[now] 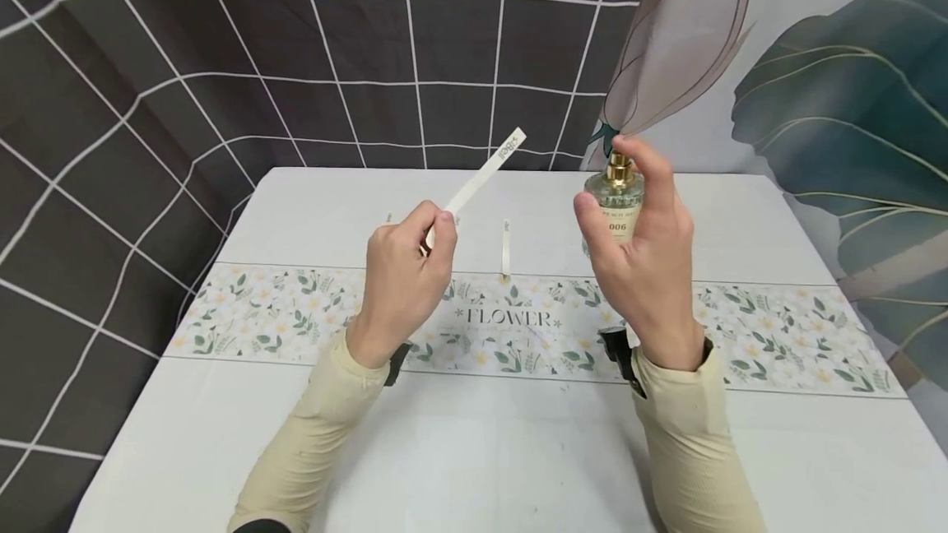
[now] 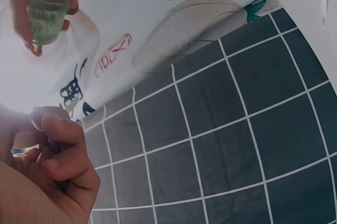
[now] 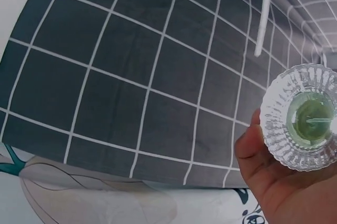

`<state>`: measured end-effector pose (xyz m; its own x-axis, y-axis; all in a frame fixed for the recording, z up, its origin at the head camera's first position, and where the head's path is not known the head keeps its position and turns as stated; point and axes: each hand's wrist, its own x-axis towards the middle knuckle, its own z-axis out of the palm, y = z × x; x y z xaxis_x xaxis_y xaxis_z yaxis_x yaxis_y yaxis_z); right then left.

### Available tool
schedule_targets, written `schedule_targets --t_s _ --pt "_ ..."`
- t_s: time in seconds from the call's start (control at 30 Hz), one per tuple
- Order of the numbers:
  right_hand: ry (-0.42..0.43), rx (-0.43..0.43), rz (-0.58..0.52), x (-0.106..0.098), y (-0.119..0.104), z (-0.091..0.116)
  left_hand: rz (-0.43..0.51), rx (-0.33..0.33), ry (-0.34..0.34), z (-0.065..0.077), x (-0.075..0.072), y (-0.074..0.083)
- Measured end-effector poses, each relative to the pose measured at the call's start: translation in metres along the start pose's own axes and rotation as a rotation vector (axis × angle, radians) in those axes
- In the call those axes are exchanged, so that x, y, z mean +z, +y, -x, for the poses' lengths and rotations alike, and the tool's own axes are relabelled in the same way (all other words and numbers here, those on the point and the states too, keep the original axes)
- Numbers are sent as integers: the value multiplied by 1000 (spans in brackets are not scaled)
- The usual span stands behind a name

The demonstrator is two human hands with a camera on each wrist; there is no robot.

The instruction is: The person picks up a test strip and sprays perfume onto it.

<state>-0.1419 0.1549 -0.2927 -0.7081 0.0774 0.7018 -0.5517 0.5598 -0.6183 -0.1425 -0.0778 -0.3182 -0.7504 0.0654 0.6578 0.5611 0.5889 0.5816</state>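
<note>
My left hand (image 1: 407, 282) pinches a white perfume test strip (image 1: 483, 174) between thumb and forefinger. The strip slants up to the right, with printed letters at its upper end. Raised at the right, my right hand (image 1: 653, 278) grips a clear glass perfume bottle (image 1: 620, 202) with a gold spray neck and a label reading 006. Its forefinger lies over the top of the sprayer. Greenish liquid shows through the ribbed glass base of the bottle (image 3: 310, 124) in the right wrist view. The strip's upper end points toward the bottle, a gap apart from it.
A second test strip (image 1: 506, 249) lies on the white table (image 1: 474, 442) between the hands, and the tip of another shows behind the left hand. A floral runner (image 1: 274, 311) marked FLOWER crosses the table. A dark gridded cloth (image 1: 296, 48) hangs behind.
</note>
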Motion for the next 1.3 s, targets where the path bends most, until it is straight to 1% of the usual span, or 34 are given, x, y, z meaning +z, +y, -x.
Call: schedule_targets --t_s 0.1,0.23,0.37,0.5,0.7,1.0,1.3 --pt "2 -12 13 1 1 1 12 27 -15 1 0 3" --pt "-10 -10 35 1 3 1 9 40 -35 1 1 6" --pt "-39 2 53 1 3 1 1 37 -35 1 2 7" --pt "-32 20 28 0 2 1 -3 40 -33 2 2 7" --pt "-8 3 14 2 1 1 1 38 -31 2 3 6" --pt "-24 -18 -1 5 2 2 2 36 -31 3 2 4" --pt "-39 -16 2 5 4 4 6 27 -35 3 2 4"
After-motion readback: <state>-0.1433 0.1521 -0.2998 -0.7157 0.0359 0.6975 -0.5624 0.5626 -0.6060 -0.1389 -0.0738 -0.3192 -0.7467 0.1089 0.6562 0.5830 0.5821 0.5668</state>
